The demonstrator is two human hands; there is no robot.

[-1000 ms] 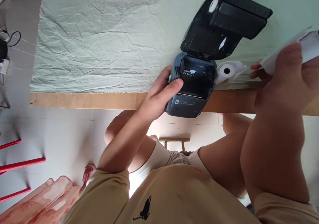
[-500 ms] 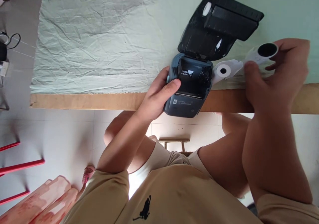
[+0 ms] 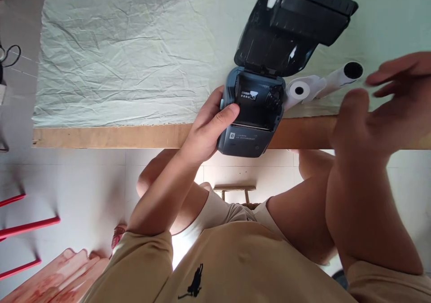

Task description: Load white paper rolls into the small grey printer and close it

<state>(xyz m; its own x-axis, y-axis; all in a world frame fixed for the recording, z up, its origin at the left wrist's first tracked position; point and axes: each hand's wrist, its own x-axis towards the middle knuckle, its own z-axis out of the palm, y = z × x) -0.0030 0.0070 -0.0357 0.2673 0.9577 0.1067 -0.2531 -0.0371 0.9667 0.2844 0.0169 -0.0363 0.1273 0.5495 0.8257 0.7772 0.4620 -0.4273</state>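
A small dark blue-grey printer (image 3: 251,114) rests at the table's front edge with its black lid (image 3: 292,27) swung up and open. My left hand (image 3: 207,130) grips its left side, thumb across the top. Just right of the printer lie a white paper roll (image 3: 299,90) and an empty white tube with a dark core (image 3: 340,77). My right hand (image 3: 380,105) hovers open beside the tube, fingers spread, holding nothing.
A creased pale green cloth (image 3: 134,56) covers the table, whose wooden edge (image 3: 107,136) runs across the view. Below are my knees, a small wooden stool (image 3: 235,191), white floor tiles, red bars (image 3: 27,224) at the left and cables at the far left.
My right hand brought the empty tube down, set it on the cloth beside the paper roll and let go; its fingers are now spread. My left hand stayed on the printer.
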